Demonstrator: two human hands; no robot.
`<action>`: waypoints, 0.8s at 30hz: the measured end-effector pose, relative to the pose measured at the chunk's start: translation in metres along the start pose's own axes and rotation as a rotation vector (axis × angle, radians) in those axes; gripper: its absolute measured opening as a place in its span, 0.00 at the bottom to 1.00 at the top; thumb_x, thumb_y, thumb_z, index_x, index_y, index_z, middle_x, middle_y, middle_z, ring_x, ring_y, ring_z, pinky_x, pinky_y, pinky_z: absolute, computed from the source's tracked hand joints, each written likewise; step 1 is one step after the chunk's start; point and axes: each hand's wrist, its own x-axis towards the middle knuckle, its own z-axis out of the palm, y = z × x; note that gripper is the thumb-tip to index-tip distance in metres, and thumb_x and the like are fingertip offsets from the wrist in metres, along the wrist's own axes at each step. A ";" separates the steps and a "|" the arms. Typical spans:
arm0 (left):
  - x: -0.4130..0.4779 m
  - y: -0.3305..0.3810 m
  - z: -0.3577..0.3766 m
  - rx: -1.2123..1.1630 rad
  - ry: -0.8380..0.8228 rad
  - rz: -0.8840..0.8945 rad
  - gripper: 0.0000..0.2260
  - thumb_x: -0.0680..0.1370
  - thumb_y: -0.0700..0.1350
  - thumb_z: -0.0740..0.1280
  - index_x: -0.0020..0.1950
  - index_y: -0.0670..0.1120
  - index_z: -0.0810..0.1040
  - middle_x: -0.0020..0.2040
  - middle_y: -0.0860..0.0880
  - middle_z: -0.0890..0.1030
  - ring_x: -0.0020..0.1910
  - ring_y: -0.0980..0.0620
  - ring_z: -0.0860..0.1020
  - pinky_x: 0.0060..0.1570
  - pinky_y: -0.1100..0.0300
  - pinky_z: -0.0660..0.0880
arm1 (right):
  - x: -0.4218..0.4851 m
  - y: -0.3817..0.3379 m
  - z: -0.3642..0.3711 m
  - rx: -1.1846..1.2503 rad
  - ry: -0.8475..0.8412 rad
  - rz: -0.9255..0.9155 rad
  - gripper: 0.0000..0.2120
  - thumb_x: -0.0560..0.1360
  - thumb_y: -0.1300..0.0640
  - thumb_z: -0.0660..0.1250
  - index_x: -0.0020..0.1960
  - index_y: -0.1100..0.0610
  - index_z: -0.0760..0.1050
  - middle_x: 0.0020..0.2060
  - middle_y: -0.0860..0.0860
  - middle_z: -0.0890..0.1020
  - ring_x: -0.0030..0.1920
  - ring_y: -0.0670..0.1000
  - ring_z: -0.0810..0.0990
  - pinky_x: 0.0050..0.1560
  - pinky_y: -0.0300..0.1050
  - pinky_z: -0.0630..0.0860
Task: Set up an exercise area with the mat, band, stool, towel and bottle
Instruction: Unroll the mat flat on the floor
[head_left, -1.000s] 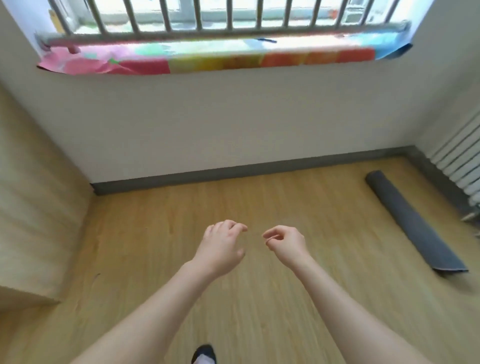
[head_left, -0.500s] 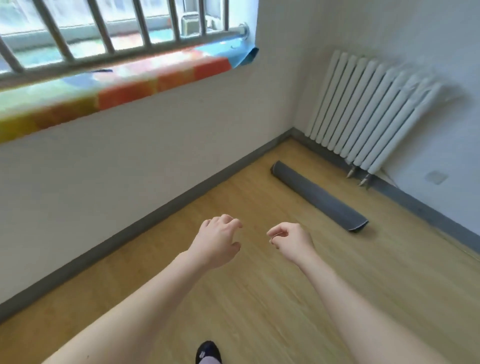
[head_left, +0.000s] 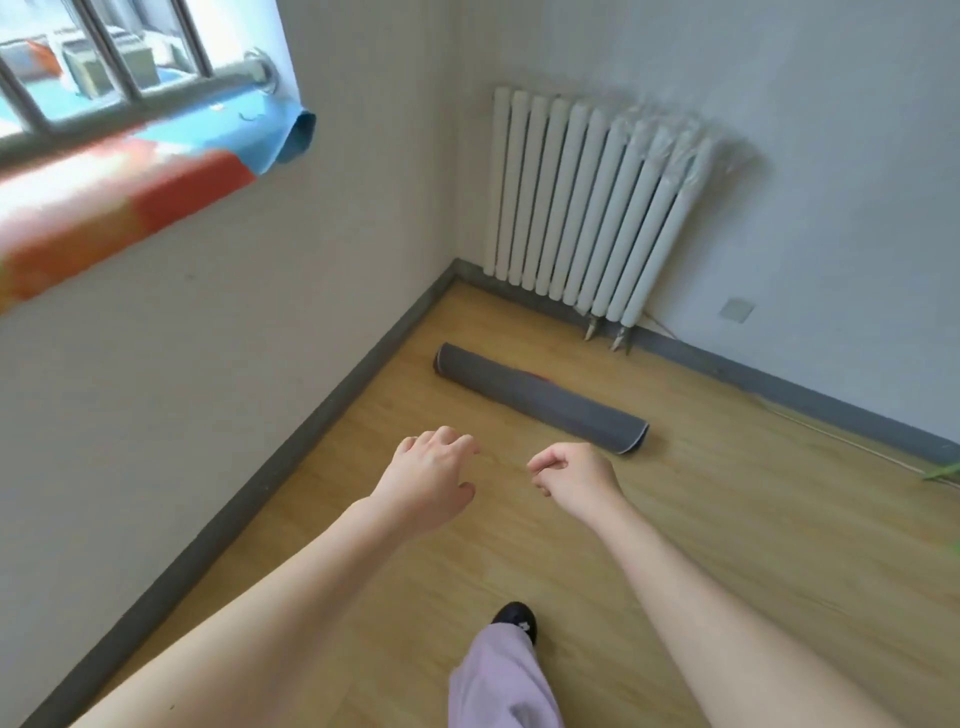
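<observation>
A rolled-up grey mat (head_left: 540, 397) lies on the wooden floor in the room's corner, running from upper left to lower right. A bit of red shows behind it. My left hand (head_left: 428, 480) and my right hand (head_left: 574, 475) hover side by side in front of the mat, fingers loosely curled, holding nothing. The right hand is a short way from the mat's near end. The band, stool, towel and bottle are out of view.
A white radiator (head_left: 592, 208) hangs on the far wall behind the mat. A windowsill with a colourful cover (head_left: 124, 192) juts out at upper left. A thin cord (head_left: 852, 441) trails along the floor at right. My foot (head_left: 514, 621) steps forward below.
The view has swung right and moved closer to the corner. The mat and radiator now lie nearer and more central. Both hands keep the same empty pose.
</observation>
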 end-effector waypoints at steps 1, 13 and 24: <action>0.021 -0.003 -0.003 0.005 -0.018 0.000 0.21 0.77 0.50 0.62 0.69 0.52 0.66 0.65 0.50 0.69 0.66 0.49 0.67 0.65 0.56 0.60 | 0.019 -0.003 -0.007 0.014 0.012 0.001 0.12 0.72 0.62 0.66 0.36 0.46 0.79 0.40 0.47 0.83 0.45 0.49 0.82 0.46 0.41 0.77; 0.276 -0.034 -0.022 -0.024 -0.112 0.040 0.21 0.76 0.49 0.62 0.70 0.53 0.66 0.64 0.50 0.69 0.64 0.49 0.68 0.65 0.55 0.61 | 0.250 -0.038 -0.076 -0.002 0.051 0.112 0.14 0.74 0.62 0.62 0.39 0.44 0.78 0.47 0.48 0.84 0.48 0.49 0.82 0.49 0.42 0.78; 0.495 -0.088 -0.008 -0.037 -0.229 0.197 0.22 0.76 0.47 0.61 0.71 0.52 0.65 0.68 0.51 0.68 0.67 0.50 0.66 0.66 0.56 0.59 | 0.427 -0.060 -0.087 0.021 0.121 0.290 0.14 0.74 0.63 0.60 0.46 0.48 0.81 0.46 0.46 0.84 0.46 0.48 0.81 0.46 0.41 0.77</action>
